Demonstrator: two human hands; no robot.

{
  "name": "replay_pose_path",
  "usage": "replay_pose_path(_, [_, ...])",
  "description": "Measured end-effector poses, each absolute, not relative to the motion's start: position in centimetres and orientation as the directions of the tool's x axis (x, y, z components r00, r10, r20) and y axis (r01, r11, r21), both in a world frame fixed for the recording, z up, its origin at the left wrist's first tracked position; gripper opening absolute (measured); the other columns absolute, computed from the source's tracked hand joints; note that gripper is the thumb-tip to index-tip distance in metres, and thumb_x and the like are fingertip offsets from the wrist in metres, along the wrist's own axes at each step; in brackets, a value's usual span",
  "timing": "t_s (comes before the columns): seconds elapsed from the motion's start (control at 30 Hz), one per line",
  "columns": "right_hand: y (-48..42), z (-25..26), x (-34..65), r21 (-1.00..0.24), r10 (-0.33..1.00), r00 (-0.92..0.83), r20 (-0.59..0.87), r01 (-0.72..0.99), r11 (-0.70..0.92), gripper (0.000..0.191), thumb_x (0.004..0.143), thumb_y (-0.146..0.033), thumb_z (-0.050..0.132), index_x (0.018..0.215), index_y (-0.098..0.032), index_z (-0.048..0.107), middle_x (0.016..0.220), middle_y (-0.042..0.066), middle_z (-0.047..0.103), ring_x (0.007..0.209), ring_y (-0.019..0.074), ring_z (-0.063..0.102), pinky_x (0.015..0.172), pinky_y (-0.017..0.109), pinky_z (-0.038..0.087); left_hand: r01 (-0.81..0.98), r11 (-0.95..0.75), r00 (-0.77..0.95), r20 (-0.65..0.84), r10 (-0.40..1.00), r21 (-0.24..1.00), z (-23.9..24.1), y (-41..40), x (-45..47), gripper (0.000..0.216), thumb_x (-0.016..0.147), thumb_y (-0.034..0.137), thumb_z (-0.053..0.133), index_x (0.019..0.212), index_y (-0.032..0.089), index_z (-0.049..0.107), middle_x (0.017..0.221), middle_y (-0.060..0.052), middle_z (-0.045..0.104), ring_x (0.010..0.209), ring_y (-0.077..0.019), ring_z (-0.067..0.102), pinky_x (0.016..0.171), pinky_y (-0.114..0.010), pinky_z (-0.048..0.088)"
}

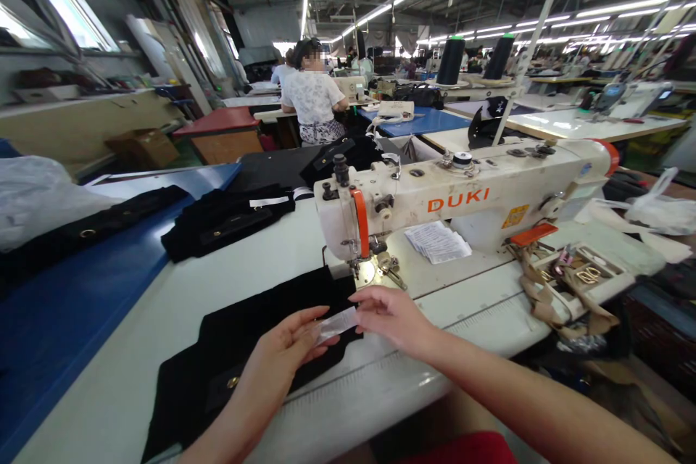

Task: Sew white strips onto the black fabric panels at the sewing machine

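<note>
L hand (283, 351) and R hand (391, 315) are each pinching one end of a white label (337, 322), holding it just above the black fabric piece (261, 333) lying on the white table (163, 319) in front of the sewing machine (462, 196). Label is not yet under the presser foot (363, 268), so stitching appears undone. Spare labels (438, 241) are sitting on the machine bed; more black pieces (222, 217) are lying to the L. Beyond, a co-worker (312, 98) is sitting w/ back turned, strip lights glowing overhead.
</note>
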State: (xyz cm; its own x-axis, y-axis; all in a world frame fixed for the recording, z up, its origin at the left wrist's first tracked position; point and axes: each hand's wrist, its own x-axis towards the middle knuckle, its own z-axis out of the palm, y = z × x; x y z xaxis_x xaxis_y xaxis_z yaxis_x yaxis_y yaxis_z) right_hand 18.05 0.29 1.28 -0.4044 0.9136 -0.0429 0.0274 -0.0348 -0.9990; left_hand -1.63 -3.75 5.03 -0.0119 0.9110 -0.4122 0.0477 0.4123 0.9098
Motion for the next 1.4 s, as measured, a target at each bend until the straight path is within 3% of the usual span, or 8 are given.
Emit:
replay_pose_path(0.2, [1.6, 0.6, 16.7, -0.969, 0.907, -0.372, -0.198, -0.065, -0.239, 0.024, 0.069, -0.028, 0.076, 0.086, -0.017, 0.064, 0.063, -0.005, 0.063, 0.057, 0.0120, 0.065, 0.057, 0.024, 0.053, 0.471, 0.081, -0.033, -0.074, 0.997, 0.878, 4.2, -2.6, -2.4, 0.040, 0.082, 0.038, 0.057, 0.116, 0.017, 0.061, 0.102, -0.008, 0.075, 0.092, -0.0241, 0.071, 0.086, -0.040, 0.056])
replay_pose_path(0.33, [1.9, 0.8, 16.4, -0.943, 0.902, -0.351, -0.253, -0.120, -0.311, 0.027, 0.066, -0.026, 0.078, 0.083, -0.016, 0.061, 0.059, -0.005, 0.061, 0.054, 0.0114, 0.064, 0.055, 0.022, 0.052, 0.782, -0.527, 0.331, 0.495, 0.803, 0.333, 3.6, -2.5, -2.2, 0.032, 0.087, 0.030, 0.056, 0.117, 0.020, 0.063, 0.118, -0.008, 0.069, 0.109, -0.0261, 0.064, 0.097, -0.046, 0.048])
replay_pose_path(0.47, [2.2, 0.8, 16.2, -0.925, 0.879, -0.378, -0.291, -0.125, -0.360, 0.026, 0.068, -0.024, 0.077, 0.086, -0.015, 0.059, 0.061, -0.003, 0.063, 0.056, 0.0117, 0.065, 0.056, 0.022, 0.053, 0.675, -0.737, 0.599, 0.611, 0.518, -0.037, 3.3, -1.8, -1.1, 0.023, 0.093, 0.013, 0.046, 0.104, 0.014, 0.066, 0.098, -0.008, 0.073, 0.097, -0.0207, 0.066, 0.095, -0.041, 0.049])
replay_pose_path(0.6, [2.4, 0.9, 16.9, -0.974, 0.910, -0.358, -0.212, 0.000, -0.227, 0.017, 0.077, -0.020, 0.068, 0.091, -0.016, 0.059, 0.066, -0.002, 0.065, 0.061, 0.0125, 0.066, 0.061, 0.024, 0.054, 0.640, -0.762, 0.633, 0.628, 0.452, -0.096, 3.0, -0.6, -1.1, 0.021, 0.093, 0.011, 0.047, 0.098, 0.012, 0.067, 0.095, -0.009, 0.072, 0.095, -0.0203, 0.064, 0.092, -0.038, 0.050])
replay_pose_path(0.7, [1.7, 1.2, 18.2, -0.961, 0.970, -0.238, 0.057, 0.251, 0.118, 0.015, 0.083, -0.012, 0.058, 0.096, -0.018, 0.061, 0.081, 0.002, 0.068, 0.076, 0.0145, 0.066, 0.073, 0.029, 0.054, 0.672, -0.733, 0.621, 0.623, 0.475, -0.111, 2.8, 0.2, -1.3, 0.021, 0.092, 0.010, 0.048, 0.098, 0.012, 0.069, 0.097, -0.010, 0.071, 0.097, -0.0218, 0.063, 0.089, -0.038, 0.052])
replay_pose_path(0.9, [-1.3, 1.0, 20.2, -0.391, 0.629, -0.641, 0.440, 0.494, 0.777, 0.020, 0.092, -0.013, 0.049, 0.101, -0.015, 0.066, 0.106, 0.010, 0.068, 0.104, 0.0215, 0.057, 0.094, 0.037, 0.046, 0.678, -0.732, 0.657, 0.507, 0.558, -0.074, 1.8, 1.2, -1.2, 0.025, 0.093, 0.012, 0.044, 0.095, 0.015, 0.069, 0.094, -0.008, 0.071, 0.089, -0.0210, 0.063, 0.082, -0.037, 0.054])
replay_pose_path(1.07, [-1.9, 0.7, 20.3, -0.203, 0.542, -0.747, 0.386, 0.504, 0.840, 0.020, 0.095, -0.016, 0.048, 0.105, -0.013, 0.065, 0.114, 0.011, 0.065, 0.111, 0.0218, 0.054, 0.099, 0.036, 0.043, 0.615, -0.786, 0.743, 0.374, 0.555, -0.056, 1.6, 1.7, -1.6, 0.027, 0.092, 0.009, 0.043, 0.100, 0.014, 0.068, 0.099, -0.009, 0.071, 0.092, -0.0207, 0.065, 0.085, -0.036, 0.053])
replay_pose_path(1.4, [-1.8, 0.6, 20.4, -0.195, 0.536, -0.759, 0.369, 0.501, 0.843, 0.019, 0.093, -0.014, 0.050, 0.105, -0.012, 0.064, 0.116, 0.012, 0.065, 0.111, 0.0222, 0.054, 0.099, 0.037, 0.043, 0.509, -0.852, 0.836, 0.304, 0.457, -0.118, 2.6, 2.2, -2.2, 0.030, 0.092, 0.007, 0.042, 0.108, 0.015, 0.066, 0.101, -0.007, 0.072, 0.095, -0.0197, 0.064, 0.088, -0.035, 0.050])
